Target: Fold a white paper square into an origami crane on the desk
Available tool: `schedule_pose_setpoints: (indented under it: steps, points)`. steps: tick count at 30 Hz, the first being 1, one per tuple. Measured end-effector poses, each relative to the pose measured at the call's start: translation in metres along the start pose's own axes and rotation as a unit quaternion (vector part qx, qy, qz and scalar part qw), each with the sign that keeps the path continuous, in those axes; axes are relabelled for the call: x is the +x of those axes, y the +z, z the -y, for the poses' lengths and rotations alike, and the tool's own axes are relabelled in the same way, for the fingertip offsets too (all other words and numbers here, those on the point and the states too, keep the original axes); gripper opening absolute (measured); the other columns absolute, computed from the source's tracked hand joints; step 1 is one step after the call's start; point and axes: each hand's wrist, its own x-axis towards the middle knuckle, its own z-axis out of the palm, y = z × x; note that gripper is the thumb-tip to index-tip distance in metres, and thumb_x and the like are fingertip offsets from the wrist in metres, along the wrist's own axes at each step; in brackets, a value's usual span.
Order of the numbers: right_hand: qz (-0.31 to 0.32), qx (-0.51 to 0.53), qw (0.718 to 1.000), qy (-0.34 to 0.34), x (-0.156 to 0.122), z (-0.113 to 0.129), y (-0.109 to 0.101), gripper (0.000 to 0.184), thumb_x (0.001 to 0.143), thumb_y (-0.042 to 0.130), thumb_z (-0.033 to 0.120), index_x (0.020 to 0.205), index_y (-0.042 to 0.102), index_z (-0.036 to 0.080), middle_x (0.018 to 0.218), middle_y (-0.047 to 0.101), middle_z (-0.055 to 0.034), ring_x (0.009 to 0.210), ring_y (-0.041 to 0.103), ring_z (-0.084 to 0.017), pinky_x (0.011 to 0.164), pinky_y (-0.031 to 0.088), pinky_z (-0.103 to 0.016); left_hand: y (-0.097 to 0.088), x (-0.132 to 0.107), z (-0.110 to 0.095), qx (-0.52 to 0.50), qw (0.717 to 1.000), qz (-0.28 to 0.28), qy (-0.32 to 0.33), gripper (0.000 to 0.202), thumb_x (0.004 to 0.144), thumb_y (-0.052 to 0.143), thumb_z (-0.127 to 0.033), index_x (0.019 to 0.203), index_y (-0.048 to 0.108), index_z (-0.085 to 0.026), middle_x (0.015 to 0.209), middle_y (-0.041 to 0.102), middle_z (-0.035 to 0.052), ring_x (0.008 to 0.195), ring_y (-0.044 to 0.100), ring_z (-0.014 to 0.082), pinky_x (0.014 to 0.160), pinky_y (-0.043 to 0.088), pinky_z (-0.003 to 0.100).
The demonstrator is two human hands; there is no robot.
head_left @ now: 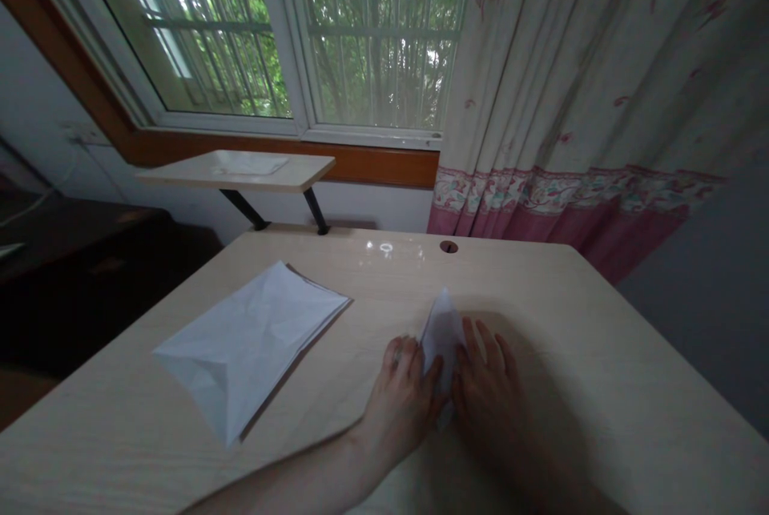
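A small folded white paper (443, 328) with a pointed far tip lies on the light wooden desk (601, 371), slightly right of centre. My left hand (404, 395) rests flat on its left side, fingers stretched out and pressing down. My right hand (489, 387) lies flat against its right side, fingers extended too. Both hands cover the paper's near part. To the left lies a stack of white paper sheets (252, 339), creased on top, apart from both hands.
A small raised shelf (240, 170) on black brackets stands at the desk's far edge under the window. A cable hole (448, 247) sits in the desk near the back. A floral curtain (577, 98) hangs at right. Dark furniture (78, 259) stands at left.
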Motion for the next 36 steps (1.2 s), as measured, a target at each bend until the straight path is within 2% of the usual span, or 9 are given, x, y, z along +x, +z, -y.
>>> schedule_pose_setpoints:
  steps: [8,13,17,21,24,26,30,32,36]
  points:
    - [0.035,0.011,0.999,0.016,-0.001,0.002,0.005,0.041,0.079,0.048,0.019,0.114,0.065,0.008,0.135,0.049,-0.0232,0.128,0.04,-0.041,0.097,0.039,-0.057,-0.003,0.0,-0.002,-0.002,1.0,0.007,-0.01,0.035,0.091,0.05,-0.044,0.117,0.061,-0.023,0.114,0.064,0.0107,0.112,0.051,0.0296,0.099,0.029,0.051]
    - [0.061,0.013,0.997,0.036,0.001,0.002,0.004,0.039,0.081,0.046,0.017,0.113,0.066,0.007,0.14,0.044,-0.0222,0.131,0.033,-0.042,0.099,0.036,-0.058,-0.003,-0.002,-0.003,-0.002,1.0,0.014,-0.028,0.037,0.091,0.049,-0.041,0.119,0.06,-0.02,0.119,0.061,0.0112,0.114,0.049,0.0304,0.102,0.025,0.052]
    - [0.082,0.006,0.996,0.036,0.0,0.002,0.002,0.038,0.082,0.043,0.014,0.112,0.066,0.008,0.139,0.045,-0.021,0.132,0.033,-0.039,0.102,0.034,-0.056,-0.004,-0.002,-0.005,-0.001,0.999,0.013,-0.039,0.036,0.089,0.052,-0.04,0.117,0.062,-0.018,0.116,0.063,0.0111,0.112,0.05,0.0298,0.102,0.023,0.052]
    - [0.041,0.022,0.999,0.015,-0.006,-0.005,0.009,0.035,0.086,0.042,0.018,0.108,0.068,0.011,0.137,0.048,-0.0195,0.131,0.036,-0.037,0.102,0.033,-0.056,-0.003,-0.001,-0.003,-0.013,0.999,-0.002,-0.036,0.035,0.09,0.051,-0.041,0.116,0.062,-0.019,0.114,0.063,0.0103,0.111,0.05,0.0292,0.103,0.021,0.053]
    - [0.002,0.049,0.999,-0.013,-0.007,-0.018,0.016,0.033,0.09,0.04,0.02,0.108,0.067,0.015,0.137,0.049,-0.0165,0.132,0.036,-0.035,0.104,0.031,-0.056,0.001,-0.001,0.003,-0.028,0.999,-0.011,-0.026,0.035,0.091,0.05,-0.043,0.119,0.06,-0.024,0.116,0.061,0.0088,0.113,0.048,0.0294,0.104,0.018,0.054]
    - [-0.032,0.065,0.997,-0.021,-0.004,-0.029,0.019,0.032,0.092,0.04,0.02,0.112,0.065,0.017,0.14,0.046,-0.0144,0.135,0.031,-0.034,0.105,0.029,-0.058,0.003,-0.001,0.009,-0.035,0.999,-0.011,-0.023,0.035,0.092,0.049,-0.045,0.12,0.059,-0.028,0.119,0.059,0.0075,0.115,0.046,0.0302,0.104,0.017,0.054]
    - [-0.095,0.104,0.987,-0.082,0.006,-0.051,0.02,0.037,0.092,0.038,0.017,0.126,0.054,0.016,0.144,0.041,-0.0129,0.138,0.023,-0.032,0.105,0.028,-0.062,0.005,0.0,0.019,-0.045,0.999,0.006,-0.014,0.037,0.093,0.047,-0.048,0.125,0.056,-0.03,0.126,0.054,0.0074,0.119,0.042,0.0319,0.105,0.015,0.056]
    - [-0.109,0.128,0.979,-0.115,0.01,-0.059,0.019,0.039,0.093,0.035,0.014,0.129,0.051,0.017,0.144,0.041,-0.0111,0.138,0.023,-0.03,0.105,0.03,-0.059,0.003,0.001,0.023,-0.056,0.998,0.016,-0.003,0.038,0.094,0.046,-0.048,0.126,0.054,-0.031,0.127,0.053,0.0077,0.122,0.04,0.0322,0.106,0.014,0.057]
    - [-0.114,0.141,0.971,-0.158,0.013,-0.069,0.015,0.041,0.091,0.038,0.007,0.128,0.052,0.02,0.141,0.047,-0.0069,0.135,0.03,-0.023,0.102,0.039,-0.047,-0.003,0.004,0.033,-0.081,0.995,0.046,0.03,0.036,0.096,0.043,-0.044,0.129,0.052,-0.033,0.131,0.05,0.0075,0.126,0.036,0.0318,0.106,0.011,0.06]
